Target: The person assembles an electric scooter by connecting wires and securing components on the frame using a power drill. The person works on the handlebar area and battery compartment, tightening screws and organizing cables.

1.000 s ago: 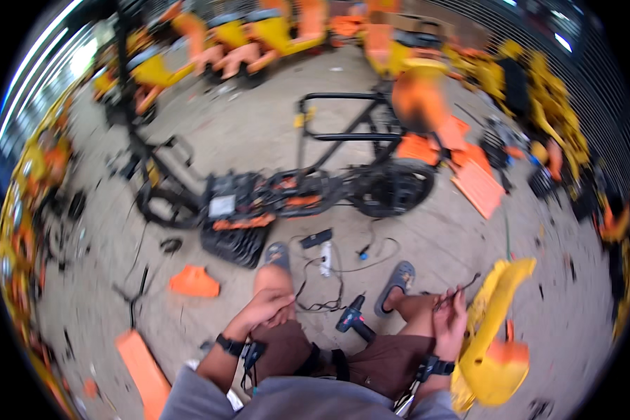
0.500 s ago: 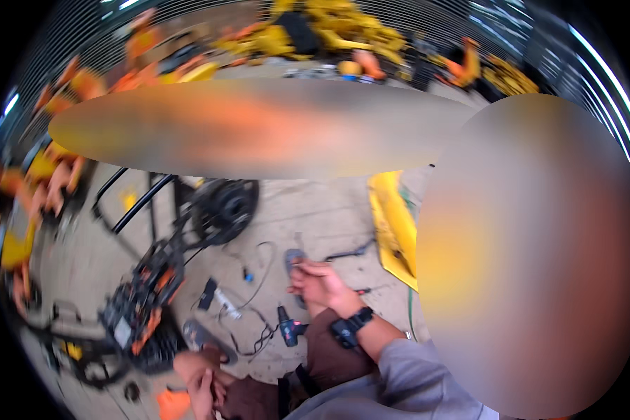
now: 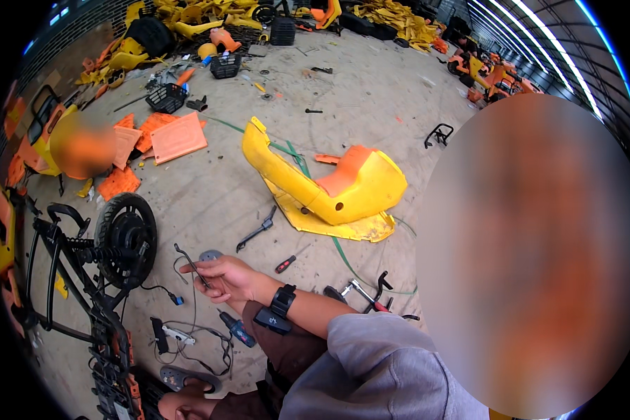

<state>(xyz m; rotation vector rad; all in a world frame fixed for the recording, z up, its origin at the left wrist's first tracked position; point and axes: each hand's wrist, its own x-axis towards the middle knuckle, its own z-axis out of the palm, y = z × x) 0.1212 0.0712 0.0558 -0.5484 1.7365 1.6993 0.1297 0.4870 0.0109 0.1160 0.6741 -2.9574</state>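
Head view looked down on a concrete floor strewn with parts. At the far left lay a black bike frame on its side, its hub-motor wheel just to the right of the top tube, and black cables trailed from it across the floor. Near the lower edge the person's left hand was only partly in view beside a grey sandal, and I could not tell whether it was spread or closed. Right of the wheel, the right hand reached out across the body, a black watch on its wrist, fingers pinched around a thin dark wire that curved up and away toward the wheel. Below that hand a small power screwdriver with a blue body lay on the floor, close to the knee. Further right lay a black wrench and a red-handled screwdriver, near each other but apart. Beyond them sat a big yellow body panel with an orange seat insert, resting over a green hose. Flat orange panels lay well back at upper left.
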